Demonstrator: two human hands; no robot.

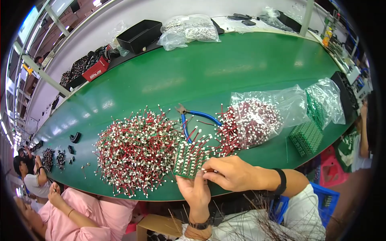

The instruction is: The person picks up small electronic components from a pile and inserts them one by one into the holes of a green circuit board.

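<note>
My left hand [196,193] grips a green circuit board panel [185,164] by its near edge, thumb on top. Rows of small white connectors with red wires cover the panel. My right hand [228,172] reaches across from the right, its thumb and forefinger pinched at the panel's near right corner. A bit of white shows at those fingertips, too small to name for sure. Left of the panel lies a big heap of small boards with red wires and white connectors [134,148]. Blue-handled cutting pliers [182,109] rest just beyond the panel, their handles spread.
A clear plastic bag [291,106] spills red-wired connectors [257,122] onto the green table [193,72]. To the right stands a stack of green panels [306,137]. Black bins [140,36] and filled bags [189,31] line the back. A person in pink [82,211] sits at left.
</note>
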